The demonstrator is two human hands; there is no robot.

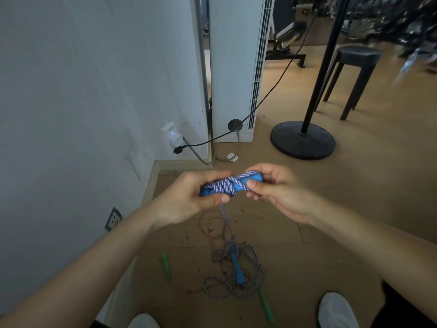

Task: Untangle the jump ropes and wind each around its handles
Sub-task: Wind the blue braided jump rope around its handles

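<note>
**Supervisor:** Report the position of the work item.

**Operator:** I see the blue cylindrical plastic handle [255,178] held level at the centre of the frame, clear of the floor. The purple-and-white braided rope [226,187] is wound round its middle in several crossing turns. Blue shows at both ends beyond the turns.

**Supervisor:** Grip state?

**Operator:** The left hand [194,200] has its fingers curled round the left end of the handle, with the thumb laid under the wraps. The right hand [276,192] pinches the right end, thumb on the front beside the last turn and fingers curled behind. Both hands are closed on the handle.

**Supervisor:** And the rest of the rope?

**Operator:** One strand drops from beside the left thumb to a loose pile of braided rope [257,263] on the wooden floor [331,221], lower centre of the frame. A second blue handle [238,271] lies in that pile. A thin red cord [208,221] loops above and through it; I cannot tell whether the two are knotted together. One green plastic handle [166,265] lies left of the pile. Another green handle [266,306] lies at its lower right, near a white shoe [338,308].

**Supervisor:** Surroundings?

**Operator:** A black round stand base [302,140] sits upper right of the hands, with a black stool [354,67] beyond it. A white wall [82,91] fills the left of the frame.
</note>
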